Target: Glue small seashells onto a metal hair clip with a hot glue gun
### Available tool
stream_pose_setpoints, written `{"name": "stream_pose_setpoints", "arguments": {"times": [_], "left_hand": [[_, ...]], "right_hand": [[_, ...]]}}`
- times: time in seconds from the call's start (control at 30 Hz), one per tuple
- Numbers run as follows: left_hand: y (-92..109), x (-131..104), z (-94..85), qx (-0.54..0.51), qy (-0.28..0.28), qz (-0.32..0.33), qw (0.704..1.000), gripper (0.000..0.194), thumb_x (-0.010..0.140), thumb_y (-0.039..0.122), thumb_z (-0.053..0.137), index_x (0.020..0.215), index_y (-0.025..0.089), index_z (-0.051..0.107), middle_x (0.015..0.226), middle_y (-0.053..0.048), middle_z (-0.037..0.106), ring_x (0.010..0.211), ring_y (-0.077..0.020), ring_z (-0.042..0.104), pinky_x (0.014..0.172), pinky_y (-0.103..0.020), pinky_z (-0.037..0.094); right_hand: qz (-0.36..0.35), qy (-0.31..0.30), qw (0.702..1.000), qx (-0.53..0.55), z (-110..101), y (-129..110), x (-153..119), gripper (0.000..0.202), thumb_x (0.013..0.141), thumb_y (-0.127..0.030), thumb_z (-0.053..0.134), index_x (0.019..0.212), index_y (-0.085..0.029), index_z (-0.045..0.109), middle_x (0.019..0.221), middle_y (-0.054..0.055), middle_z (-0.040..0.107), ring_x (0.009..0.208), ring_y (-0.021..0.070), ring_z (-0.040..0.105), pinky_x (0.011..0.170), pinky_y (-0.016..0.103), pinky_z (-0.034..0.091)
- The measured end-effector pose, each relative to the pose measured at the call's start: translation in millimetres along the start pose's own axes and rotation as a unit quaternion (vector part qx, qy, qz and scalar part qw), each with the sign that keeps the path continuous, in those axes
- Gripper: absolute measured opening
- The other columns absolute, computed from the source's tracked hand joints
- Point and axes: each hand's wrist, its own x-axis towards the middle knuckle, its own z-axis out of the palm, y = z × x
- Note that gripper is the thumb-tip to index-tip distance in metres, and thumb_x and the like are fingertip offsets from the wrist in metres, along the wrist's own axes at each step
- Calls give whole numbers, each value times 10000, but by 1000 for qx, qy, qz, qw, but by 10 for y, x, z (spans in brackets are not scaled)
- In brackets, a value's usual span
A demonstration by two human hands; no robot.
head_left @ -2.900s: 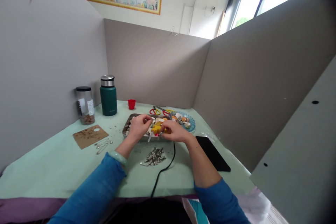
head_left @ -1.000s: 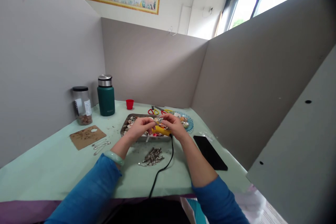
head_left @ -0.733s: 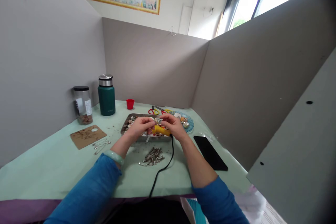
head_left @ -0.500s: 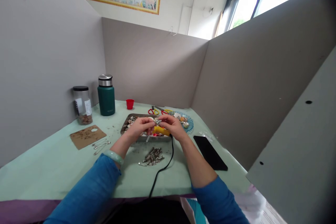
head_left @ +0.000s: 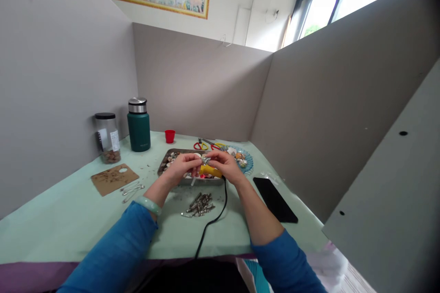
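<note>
Over the metal tray (head_left: 178,183), my left hand (head_left: 183,168) and my right hand (head_left: 224,165) meet, fingertips pinched on a small whitish-silver ornament (head_left: 206,160). Its exact kind is too small to make out. A yellow glue gun (head_left: 210,171) with a black cord lies across the tray just below my fingers, apparently resting there; a pale glue stick (head_left: 194,181) pokes out under my left hand. Small shell-like pieces (head_left: 168,160) fill the tray, partly hidden by my hands. Nearer me lies a pile of metal clips (head_left: 200,204).
A blue plate (head_left: 250,163) of ornaments stands right of the tray, with scissors (head_left: 201,145) behind. A black slab (head_left: 275,200) lies at right. Leftward are a cardboard piece (head_left: 115,180), safety pins (head_left: 132,190), a green flask (head_left: 139,128), a jar (head_left: 107,139) and a red cup (head_left: 169,136).
Both hands stay over the tray with the small ornament between them. Only slight finger movement shows, and the view has shifted a little.
</note>
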Motion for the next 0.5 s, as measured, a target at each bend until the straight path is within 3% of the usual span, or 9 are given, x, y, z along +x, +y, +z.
{"name": "stream_pose_setpoints", "arguments": {"times": [0.27, 0.5], "left_hand": [[-34, 12, -14, -17, 9, 3, 1000, 242, 707, 366, 649, 643, 147, 567, 485, 31, 529, 405, -74, 444, 508, -240, 416], [-53, 21, -21, -17, 21, 2, 1000, 209, 721, 323, 634, 642, 147, 554, 464, 40, 522, 393, -71, 440, 491, -227, 405]], "right_hand": [[-58, 14, 997, -41, 2, 25, 15, 209, 762, -312, 650, 950, -224, 670, 971, 34, 627, 877, 164, 578, 784, 296, 458], [-107, 31, 989, -99, 29, 23, 13, 164, 775, -270, 644, 929, -223, 674, 933, 34, 633, 815, 155, 575, 731, 287, 454]]}}
